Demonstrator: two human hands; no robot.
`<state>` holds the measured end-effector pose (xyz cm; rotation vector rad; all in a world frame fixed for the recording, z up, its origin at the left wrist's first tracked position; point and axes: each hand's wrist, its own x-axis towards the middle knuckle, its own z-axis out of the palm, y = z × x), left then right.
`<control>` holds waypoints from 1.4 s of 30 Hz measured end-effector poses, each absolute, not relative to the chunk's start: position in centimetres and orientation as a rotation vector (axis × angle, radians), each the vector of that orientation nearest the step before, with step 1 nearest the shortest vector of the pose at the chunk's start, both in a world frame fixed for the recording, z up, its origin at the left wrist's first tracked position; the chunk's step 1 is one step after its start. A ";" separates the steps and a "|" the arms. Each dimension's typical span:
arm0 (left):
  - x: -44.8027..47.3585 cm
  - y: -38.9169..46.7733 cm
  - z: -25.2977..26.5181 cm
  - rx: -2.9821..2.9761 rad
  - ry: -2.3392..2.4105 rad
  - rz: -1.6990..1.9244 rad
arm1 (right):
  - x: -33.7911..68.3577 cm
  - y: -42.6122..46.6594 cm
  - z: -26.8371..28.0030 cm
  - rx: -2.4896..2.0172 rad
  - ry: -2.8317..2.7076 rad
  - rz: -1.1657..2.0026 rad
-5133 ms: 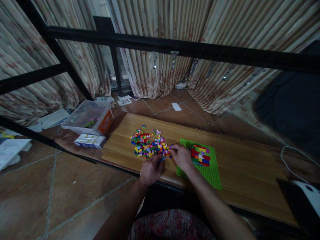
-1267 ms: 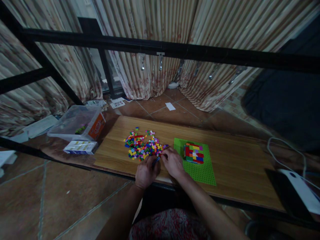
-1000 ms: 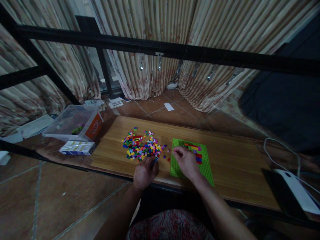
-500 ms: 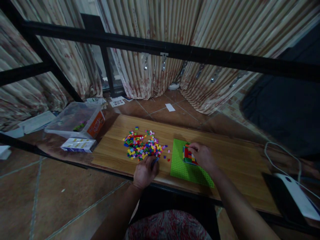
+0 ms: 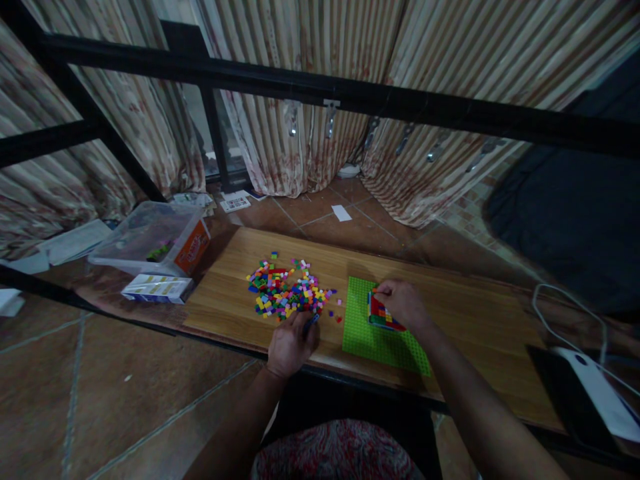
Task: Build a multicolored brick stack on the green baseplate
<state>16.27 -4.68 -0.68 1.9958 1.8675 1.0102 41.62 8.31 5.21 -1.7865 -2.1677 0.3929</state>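
Note:
My left hand point(image 5: 290, 343) is closed on a long dark blue toy brick point(image 5: 311, 324), at the near edge of a loose pile of small coloured toy bricks point(image 5: 285, 293). To the right lies a green studded baseplate point(image 5: 357, 333). On it sits a low, roughly rectangular brick build point(image 5: 381, 318) with a blue border and red, yellow, orange and green pieces inside. My right hand point(image 5: 404, 305) reaches over this build, fingertips pinched together at its far left part. Whatever is between those fingertips is too small to make out, and the hand covers the build's right side.
The wooden tabletop point(image 5: 470, 320) carries all this. On the left stand a clear plastic bin point(image 5: 145, 233) and a white-and-purple box point(image 5: 158, 289). A black-and-white device point(image 5: 595, 387) with a white cable point(image 5: 603, 320) lies right. A dark metal rail point(image 5: 310, 83) crosses beyond the table.
The view has shifted slightly. My right fingertips have moved very little over the build, and my left hand keeps its hold on the blue brick beside the pile.

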 end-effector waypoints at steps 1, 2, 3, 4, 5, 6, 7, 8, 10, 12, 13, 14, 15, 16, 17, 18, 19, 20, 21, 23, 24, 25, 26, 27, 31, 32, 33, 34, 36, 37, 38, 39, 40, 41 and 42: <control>16.3 -4.7 -0.7 1.996 1.863 1.009 | 41.7 8.4 5.1 -1.794 -2.139 0.413; 16.2 -4.7 -0.7 1.996 1.861 1.006 | 41.8 8.5 5.1 -1.803 -2.106 0.434; 16.2 -4.7 -0.8 1.997 1.862 1.002 | 42.0 8.7 5.0 -1.812 -2.074 0.449; 16.2 -4.7 -0.8 1.997 1.866 0.998 | 42.2 8.8 4.9 -1.821 -2.046 0.455; 16.2 -4.7 -0.9 1.998 1.872 0.994 | 42.4 8.9 4.8 -1.833 -2.024 0.456; 16.2 -4.7 -0.9 1.999 1.880 0.990 | 42.5 9.1 4.7 -1.841 -2.012 0.457; 16.2 -4.7 -1.0 2.001 1.884 0.986 | 42.7 9.1 4.6 -1.843 -2.009 0.462; 16.2 -4.7 -1.0 2.003 1.886 0.982 | 42.9 9.2 4.5 -1.840 -2.010 0.472; 16.2 -4.7 -1.0 2.002 1.885 0.977 | 43.1 9.3 4.3 -1.827 -2.015 0.493; 16.2 -4.7 -1.0 1.993 1.878 0.978 | 43.4 9.3 4.2 -1.809 -2.006 0.501; 16.2 -4.7 -1.0 1.988 1.876 0.980 | 43.5 9.3 4.2 -1.805 -1.996 0.502; 16.3 -4.7 -1.0 1.985 1.874 0.980 | 43.6 9.3 4.2 -1.800 -1.987 0.508; 16.3 -4.7 -1.0 1.985 1.873 0.982 | 43.8 9.3 4.2 -1.792 -1.980 0.525; 16.3 -4.7 -1.0 1.985 1.873 0.984 | 43.9 9.3 4.2 -1.785 -1.970 0.547; 16.3 -4.7 -1.0 1.987 1.875 0.986 | 44.0 9.3 4.3 -1.778 -1.960 0.570; 16.3 -4.7 -1.0 1.989 1.879 0.986 | 44.1 9.3 4.3 -1.774 -1.949 0.592; 16.3 -4.7 -1.0 1.992 1.883 0.985 | 44.1 9.3 4.4 -1.770 -1.937 0.607; 16.3 -4.7 -1.0 1.994 1.889 0.984 | 44.1 9.3 4.4 -1.766 -1.928 0.611; 16.3 -4.7 -1.0 1.997 1.893 0.980 | 44.0 9.3 4.5 -1.763 -1.927 0.603; 16.3 -4.7 -1.0 2.002 1.889 0.976 | 43.8 9.3 4.5 -1.757 -1.948 0.570; 16.2 -4.7 -1.0 2.004 1.884 0.980 | 43.7 9.3 4.6 -1.764 -1.958 0.547; 16.2 -4.7 -1.0 2.005 1.878 0.986 | 43.6 9.4 4.6 -1.776 -1.965 0.527; 16.2 -4.7 -1.0 2.006 1.874 0.992 | 43.5 9.4 4.5 -1.789 -1.970 0.515; 16.2 -4.7 -1.0 2.009 1.872 0.996 | 43.5 9.5 4.5 -1.802 -1.970 0.508; 16.2 -4.7 -0.9 2.012 1.877 0.985 | 43.5 9.7 4.4 -1.811 -1.983 0.541; 16.2 -4.7 -0.8 2.011 1.877 0.979 | 43.5 9.8 4.4 -1.810 -1.987 0.553; 16.2 -4.7 -0.8 2.009 1.877 0.974 | 43.6 9.8 4.4 -1.811 -1.989 0.565; 16.2 -4.7 -0.7 2.009 1.877 0.970 | 43.5 9.9 4.5 -1.816 -1.986 0.583; 16.2 -4.7 -0.6 2.012 1.880 0.960 | 43.5 10.1 4.7 -1.846 -1.961 0.631; 16.2 -4.7 -0.6 2.018 1.881 0.955 | 43.5 10.2 4.8 -1.864 -1.946 0.663; 16.2 -4.7 -0.5 2.023 1.882 0.955 | 43.5 10.3 4.9 -1.881 -1.932 0.694; 16.2 -4.7 -0.5 2.028 1.884 0.960 | 43.5 10.4 5.0 -1.894 -1.921 0.721; 16.2 -4.7 -0.5 2.032 1.887 0.969 | 43.6 10.5 5.0 -1.900 -1.917 0.741; 16.2 -4.7 -0.5 2.034 1.890 0.980 | 43.6 10.6 5.0 -1.899 -1.919 0.758; 16.2 -4.7 -0.6 2.038 1.890 0.990 | 43.7 10.7 5.0 -1.894 -1.921 0.773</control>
